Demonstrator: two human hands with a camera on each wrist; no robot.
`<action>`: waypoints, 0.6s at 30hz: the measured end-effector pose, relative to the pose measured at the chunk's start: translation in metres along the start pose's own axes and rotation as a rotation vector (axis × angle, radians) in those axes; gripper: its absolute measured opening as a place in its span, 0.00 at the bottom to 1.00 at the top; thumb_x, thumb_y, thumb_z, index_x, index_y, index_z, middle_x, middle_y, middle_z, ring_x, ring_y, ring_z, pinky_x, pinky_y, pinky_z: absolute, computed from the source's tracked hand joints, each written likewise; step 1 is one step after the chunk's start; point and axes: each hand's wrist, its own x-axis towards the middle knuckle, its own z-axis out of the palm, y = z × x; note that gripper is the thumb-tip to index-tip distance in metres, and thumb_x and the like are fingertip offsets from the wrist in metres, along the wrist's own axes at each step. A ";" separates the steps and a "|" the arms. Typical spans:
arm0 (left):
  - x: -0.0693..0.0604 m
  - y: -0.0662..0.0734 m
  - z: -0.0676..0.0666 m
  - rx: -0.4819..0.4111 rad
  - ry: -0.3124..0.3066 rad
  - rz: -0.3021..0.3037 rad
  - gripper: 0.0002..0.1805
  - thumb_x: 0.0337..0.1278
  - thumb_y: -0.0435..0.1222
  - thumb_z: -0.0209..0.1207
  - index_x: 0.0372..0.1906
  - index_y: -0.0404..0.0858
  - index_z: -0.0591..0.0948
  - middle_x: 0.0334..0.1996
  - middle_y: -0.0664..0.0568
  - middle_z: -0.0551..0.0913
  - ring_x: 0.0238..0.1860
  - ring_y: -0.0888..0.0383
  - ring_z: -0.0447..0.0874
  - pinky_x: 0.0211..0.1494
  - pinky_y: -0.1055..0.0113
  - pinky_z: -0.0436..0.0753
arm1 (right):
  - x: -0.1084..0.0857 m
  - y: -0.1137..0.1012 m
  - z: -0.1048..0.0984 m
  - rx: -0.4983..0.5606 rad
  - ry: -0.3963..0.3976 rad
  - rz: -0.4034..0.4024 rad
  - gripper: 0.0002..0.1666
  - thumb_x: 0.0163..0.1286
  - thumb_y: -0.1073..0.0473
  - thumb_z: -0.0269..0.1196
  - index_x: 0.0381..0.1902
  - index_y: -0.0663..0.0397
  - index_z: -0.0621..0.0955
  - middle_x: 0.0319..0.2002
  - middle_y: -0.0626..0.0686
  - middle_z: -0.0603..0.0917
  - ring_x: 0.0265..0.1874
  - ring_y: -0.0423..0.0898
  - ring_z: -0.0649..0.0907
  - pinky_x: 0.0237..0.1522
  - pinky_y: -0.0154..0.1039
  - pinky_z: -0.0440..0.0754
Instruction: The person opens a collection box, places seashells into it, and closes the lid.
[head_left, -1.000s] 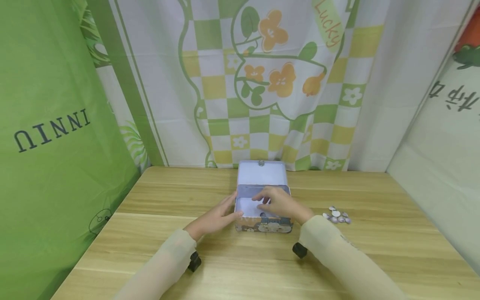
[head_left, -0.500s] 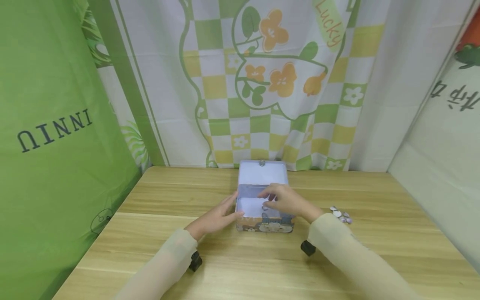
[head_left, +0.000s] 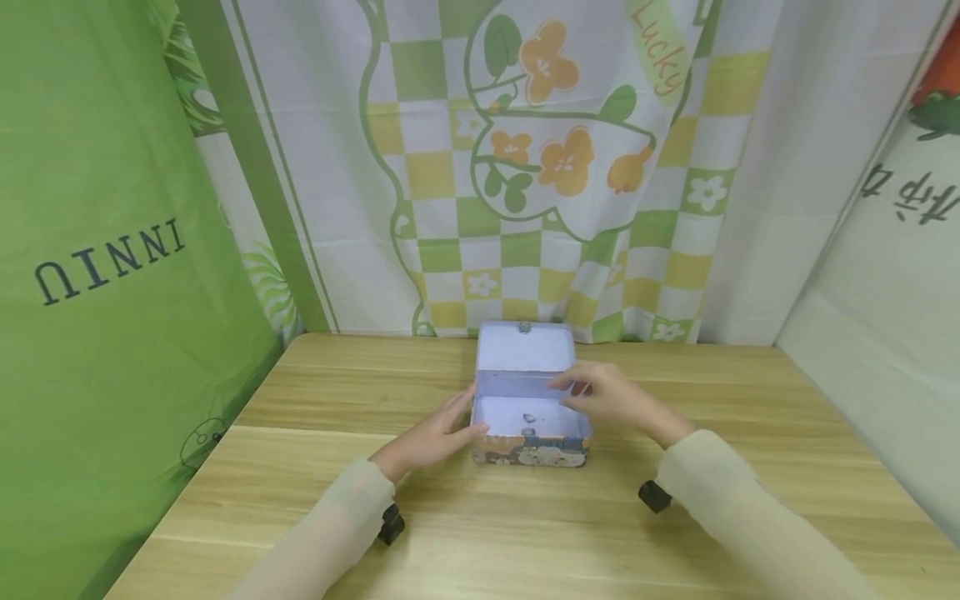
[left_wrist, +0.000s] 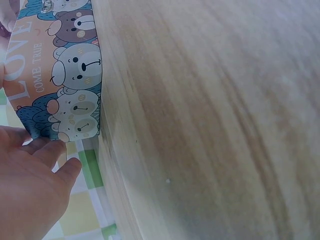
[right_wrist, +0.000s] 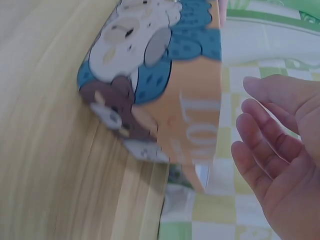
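A tin box printed with bears stands on the table, its hinged lid raised at the back and its inside pale. On the box's floor lies a small shiny piece, too small to make out. My left hand rests against the box's left side, thumb at the front corner; in the left wrist view its fingertips touch the printed tin. Over the right rim is my right hand, fingers loosely bent and apart. The right wrist view shows that hand with nothing in it, beside the box.
The wooden table extends around the box on both sides. A patterned curtain hangs right behind the lid. Green cloth borders the left side, pale cloth the right.
My right hand has moved rightward from over the box's middle to its right rim, uncovering the small piece inside. The forearm now hides the small round pieces on the table. My left hand stays put.
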 end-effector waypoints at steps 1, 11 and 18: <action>0.000 0.001 0.000 -0.002 0.000 -0.001 0.44 0.76 0.52 0.50 0.82 0.42 0.41 0.81 0.47 0.40 0.79 0.48 0.39 0.77 0.45 0.46 | -0.002 0.002 -0.002 0.003 0.009 -0.011 0.15 0.65 0.68 0.68 0.50 0.62 0.86 0.46 0.57 0.87 0.38 0.44 0.82 0.40 0.38 0.84; -0.001 -0.001 0.001 -0.015 0.000 -0.006 0.44 0.75 0.54 0.50 0.82 0.44 0.41 0.81 0.48 0.40 0.79 0.49 0.38 0.77 0.45 0.47 | -0.030 0.018 -0.023 -0.008 0.067 0.000 0.15 0.63 0.71 0.69 0.49 0.63 0.85 0.43 0.55 0.87 0.36 0.44 0.83 0.40 0.38 0.85; 0.000 -0.002 0.001 -0.013 -0.003 0.001 0.44 0.76 0.52 0.50 0.82 0.44 0.41 0.81 0.48 0.40 0.79 0.48 0.38 0.77 0.43 0.47 | -0.053 0.026 -0.035 -0.026 0.038 0.076 0.13 0.66 0.67 0.68 0.49 0.65 0.85 0.42 0.55 0.87 0.36 0.44 0.83 0.41 0.39 0.85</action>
